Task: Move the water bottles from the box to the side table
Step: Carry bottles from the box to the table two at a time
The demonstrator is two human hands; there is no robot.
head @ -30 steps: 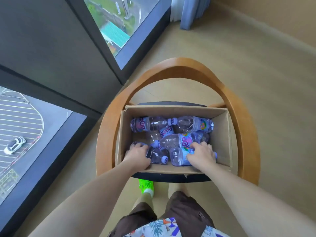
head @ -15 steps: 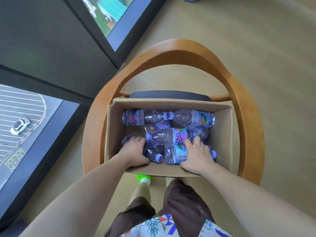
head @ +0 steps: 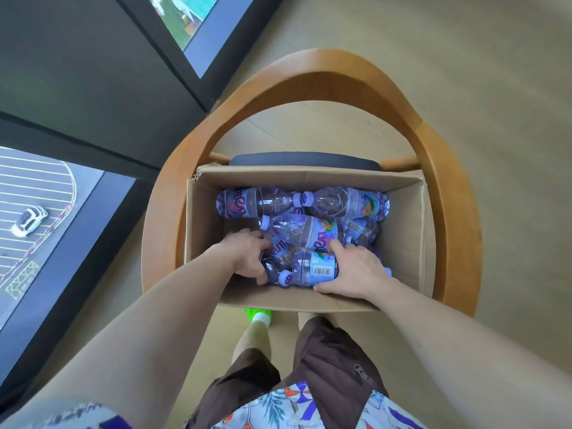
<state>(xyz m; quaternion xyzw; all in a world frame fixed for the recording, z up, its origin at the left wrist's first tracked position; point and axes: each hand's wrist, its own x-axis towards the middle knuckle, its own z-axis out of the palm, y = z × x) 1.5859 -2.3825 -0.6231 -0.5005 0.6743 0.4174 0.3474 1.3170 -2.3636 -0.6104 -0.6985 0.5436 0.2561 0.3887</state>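
An open cardboard box point(head: 402, 236) sits on a chair seat and holds several clear water bottles with purple caps, lying on their sides. My left hand point(head: 247, 257) is inside the box at the near left, its fingers curled round a bottle point(head: 275, 267) that it partly hides. My right hand point(head: 353, 274) grips the near bottle point(head: 312, 269) with the barcode label, thumb under it and fingers over its far side. Further bottles point(head: 253, 202) lie at the back of the box. No side table is in view.
The box rests on a dark seat cushion point(head: 305, 157) of a chair with a curved wooden frame point(head: 445, 187) that rings the box. A dark window wall point(head: 77, 88) runs along the left. Beige floor point(head: 464, 57) lies beyond and to the right. My legs stand below the box.
The view has dipped and moved closer to the box. Both hands have closed round bottles at the near side, and the right hand's bottle has shifted a little to the left.
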